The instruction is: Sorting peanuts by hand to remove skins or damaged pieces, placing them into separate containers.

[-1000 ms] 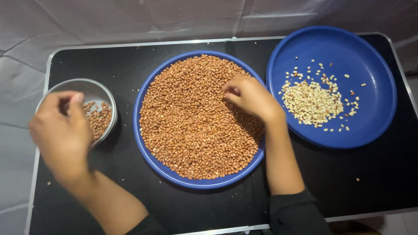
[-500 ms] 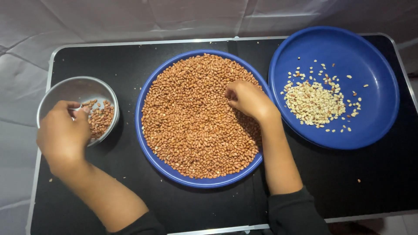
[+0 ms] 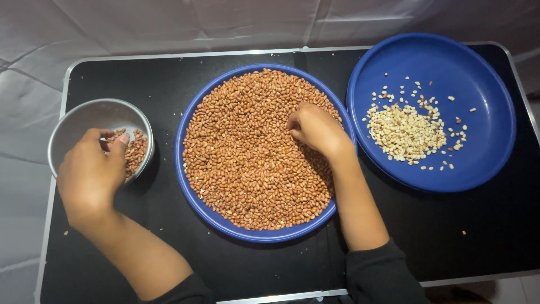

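Head view: the left hand hangs over the steel bowl, fingers loosely curled (whether it holds anything cannot be told); the right hand pinches among red-skinned peanuts heaped in the middle blue plate. Judged risks: peanuts nudged over the shallow rim onto the black table, or dropped beside the bowl. Pale skinless peanuts lie in the right blue plate. No packages, labels or signs show.

I see even, moderately dim overhead light. Soft sheen marks the right plate and the bowl rim; faint shadows lie beneath the hands. Focus is sharp, with corners darkening slightly over the surface.
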